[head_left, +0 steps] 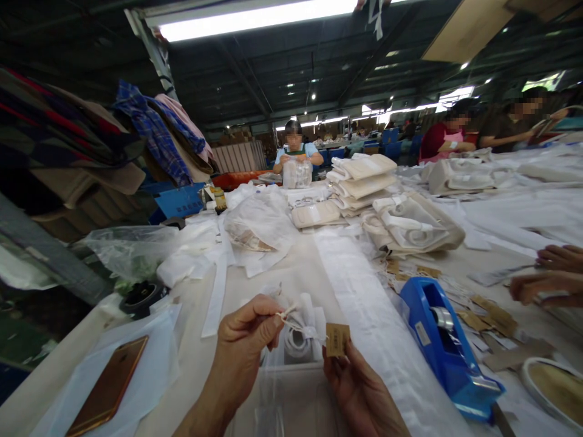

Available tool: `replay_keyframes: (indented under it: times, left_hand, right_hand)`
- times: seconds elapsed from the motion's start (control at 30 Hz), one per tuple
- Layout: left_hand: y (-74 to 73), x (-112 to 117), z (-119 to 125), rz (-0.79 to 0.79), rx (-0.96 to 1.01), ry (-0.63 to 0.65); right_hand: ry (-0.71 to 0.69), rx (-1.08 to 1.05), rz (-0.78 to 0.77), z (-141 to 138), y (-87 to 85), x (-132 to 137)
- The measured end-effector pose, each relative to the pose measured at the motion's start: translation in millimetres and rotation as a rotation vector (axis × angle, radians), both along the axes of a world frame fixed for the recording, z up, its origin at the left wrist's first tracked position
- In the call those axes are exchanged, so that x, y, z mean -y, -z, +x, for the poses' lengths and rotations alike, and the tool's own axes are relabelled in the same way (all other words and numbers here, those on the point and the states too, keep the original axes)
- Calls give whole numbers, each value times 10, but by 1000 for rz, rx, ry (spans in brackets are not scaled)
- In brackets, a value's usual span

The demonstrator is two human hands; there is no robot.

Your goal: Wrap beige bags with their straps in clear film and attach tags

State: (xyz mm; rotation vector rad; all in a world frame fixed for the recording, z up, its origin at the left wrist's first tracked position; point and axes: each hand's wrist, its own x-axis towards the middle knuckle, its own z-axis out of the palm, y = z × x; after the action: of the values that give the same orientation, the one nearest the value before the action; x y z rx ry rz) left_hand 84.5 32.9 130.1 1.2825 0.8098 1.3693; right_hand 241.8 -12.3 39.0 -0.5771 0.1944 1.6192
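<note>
A brown tag (pixel 337 339) sits near centre, pinched by the right hand (pixel 353 382); to its left, the left hand (pixel 243 343) grips a pale cord (pixel 288 314) between closed fingertips, beside a white roll (pixel 297 343). With tag and cord both in hand, the work looks unfinished; whether the cord is knotted, I cannot tell. A blue tape dispenser (pixel 449 352) stands right, a phone (pixel 109 385) lies left

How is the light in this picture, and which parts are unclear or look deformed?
Head view: the ceiling lamp is blown out white against the dark roof; head view: the brown tag in the right hand is visible, but its print is too small to read; head view: hanging clothes at left look dim and stretched.
</note>
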Motion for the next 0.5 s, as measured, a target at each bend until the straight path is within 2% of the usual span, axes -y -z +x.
replay_keyframes:
  times: [0.1, 0.2, 0.33, 0.43, 0.5]
  left_hand:
    - [-18, 12, -27, 82, -57, 38]
    - [-27, 25, -48, 83, -101, 35]
    - [-45, 58, -62, 36, -199, -58]
    - [-76, 89, -63, 113, -286, -118]
    - [-102, 105, -59, 219, -380, -170]
  right_hand:
    - [-50, 37, 31, 27, 35, -8]
    - [-55, 71, 49, 36, 69, -7]
    - [-18, 89, 37, 33, 91, 4]
    - [0, 104, 34, 33, 102, 13]
    - [0, 114, 38, 36, 111, 18]
